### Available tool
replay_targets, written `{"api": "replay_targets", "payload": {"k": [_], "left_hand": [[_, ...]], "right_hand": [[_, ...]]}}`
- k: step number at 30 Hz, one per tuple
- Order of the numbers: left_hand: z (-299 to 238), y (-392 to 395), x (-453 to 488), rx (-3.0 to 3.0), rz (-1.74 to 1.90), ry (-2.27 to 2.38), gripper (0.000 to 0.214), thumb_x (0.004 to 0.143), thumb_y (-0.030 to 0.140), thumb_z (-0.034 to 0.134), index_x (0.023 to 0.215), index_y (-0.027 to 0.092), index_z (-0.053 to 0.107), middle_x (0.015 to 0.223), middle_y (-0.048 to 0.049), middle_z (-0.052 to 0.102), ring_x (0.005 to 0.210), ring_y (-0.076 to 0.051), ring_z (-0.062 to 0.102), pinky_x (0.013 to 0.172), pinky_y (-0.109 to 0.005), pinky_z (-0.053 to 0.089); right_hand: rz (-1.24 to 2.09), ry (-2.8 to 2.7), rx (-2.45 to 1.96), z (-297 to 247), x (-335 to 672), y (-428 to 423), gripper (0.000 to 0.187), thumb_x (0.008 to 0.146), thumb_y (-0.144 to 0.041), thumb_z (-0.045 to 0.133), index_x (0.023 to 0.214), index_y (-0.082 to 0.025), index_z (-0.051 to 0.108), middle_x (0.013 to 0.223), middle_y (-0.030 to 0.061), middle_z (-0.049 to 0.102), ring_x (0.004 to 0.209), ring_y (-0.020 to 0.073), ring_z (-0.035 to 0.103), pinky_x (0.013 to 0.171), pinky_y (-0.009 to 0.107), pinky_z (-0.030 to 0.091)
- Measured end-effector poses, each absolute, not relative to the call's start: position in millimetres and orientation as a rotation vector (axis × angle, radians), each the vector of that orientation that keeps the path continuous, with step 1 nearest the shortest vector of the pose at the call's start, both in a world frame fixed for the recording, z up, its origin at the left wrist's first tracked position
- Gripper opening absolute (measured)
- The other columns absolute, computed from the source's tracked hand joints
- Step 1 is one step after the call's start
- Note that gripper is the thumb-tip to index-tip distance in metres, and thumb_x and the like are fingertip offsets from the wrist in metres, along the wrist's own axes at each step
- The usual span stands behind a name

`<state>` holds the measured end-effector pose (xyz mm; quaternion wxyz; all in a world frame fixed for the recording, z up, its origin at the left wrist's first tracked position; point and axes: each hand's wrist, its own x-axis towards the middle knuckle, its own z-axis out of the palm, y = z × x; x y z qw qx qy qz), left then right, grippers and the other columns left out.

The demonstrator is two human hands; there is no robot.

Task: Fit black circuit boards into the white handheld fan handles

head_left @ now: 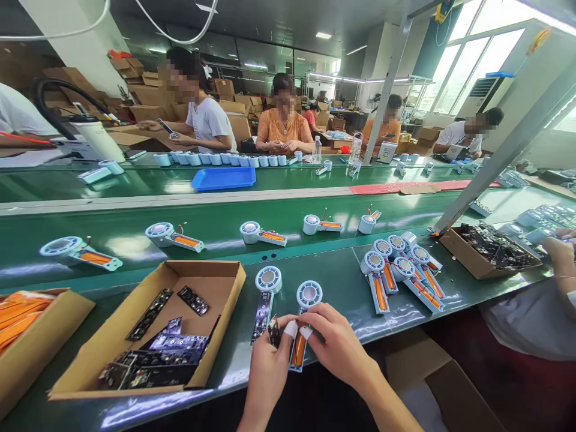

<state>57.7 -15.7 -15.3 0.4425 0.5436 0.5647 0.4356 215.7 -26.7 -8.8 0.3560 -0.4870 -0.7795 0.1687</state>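
My left hand [270, 363] pinches a small black circuit board [273, 332] between thumb and fingers. Close beside it, my right hand [335, 339] has its thumb and fingertips pressed together over a light-blue fan-like unit [309, 294]; what sits between those fingertips is too small to make out. White covers wrap both thumb tips. Below the fingers, the unit's handle shows an orange battery-like strip [297, 351]. Just left stands another such unit [269, 279], a dark circuit board [262, 315] lying along its handle.
Left of my hands, a cardboard tray [225, 294] holds several circuit boards; another box [58, 324] has orange strips. Grouped units [402, 270] lie to the right, beside a box of dark parts [477, 264]. More units line the green belt [216, 219]. Co-workers sit opposite; one person's hand is at right.
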Motion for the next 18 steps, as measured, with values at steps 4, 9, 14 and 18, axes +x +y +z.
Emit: {"api": "replay_targets", "payload": {"k": [4, 9, 14, 18], "left_hand": [[-17.4, -15.8, 56.6, 1.2, 0.99, 1.342, 0.044, 0.075, 0.059, 0.063, 0.085, 0.018, 0.074, 0.057, 0.0014, 0.055, 0.052, -0.016, 0.048, 0.051, -0.028, 0.041], [-16.8, -17.3, 51.9, 0.966, 0.841, 1.193, 0.06, 0.071, 0.068, 0.068, 0.091, 0.012, 0.071, 0.052, 0.0119, 0.022, 0.05, -0.009, 0.02, 0.047, -0.022, 0.019], [-16.1, -21.2, 46.5, 1.058, 0.829, 1.341, 0.059, 0.078, 0.068, 0.062, 0.096, 0.013, 0.071, 0.052, 0.0096, 0.03, 0.049, -0.01, 0.028, 0.047, -0.023, 0.024], [-23.6, -30.3, 43.4, 1.228, 0.994, 1.551, 0.052, 0.084, 0.064, 0.057, 0.109, 0.02, 0.067, 0.078, -0.0033, 0.066, 0.069, -0.02, 0.061, 0.053, -0.026, 0.044]], "right_hand": [[0.423, -1.955, -1.22, -9.7, 210.1, -28.3, 0.023, 0.101, -0.018, 0.051, 0.113, -0.022, 0.069, 0.106, 0.0084, 0.068, 0.096, 0.0206, 0.065, 0.086, 0.033, 0.056], [0.431, -1.989, -1.143, -10.6, 211.5, -24.1, 0.029, 0.103, -0.017, 0.043, 0.113, -0.02, 0.07, 0.101, 0.0092, 0.067, 0.09, 0.0194, 0.065, 0.08, 0.03, 0.057], [0.469, -1.972, -1.102, -15.8, 215.6, -20.2, 0.026, 0.102, -0.014, 0.045, 0.109, -0.021, 0.069, 0.099, 0.0078, 0.067, 0.088, 0.0181, 0.065, 0.079, 0.028, 0.056], [0.402, -1.963, -1.114, -18.6, 215.5, -17.0, 0.026, 0.098, -0.007, 0.043, 0.105, -0.019, 0.066, 0.098, 0.0086, 0.067, 0.089, 0.0199, 0.064, 0.077, 0.031, 0.055]]}}
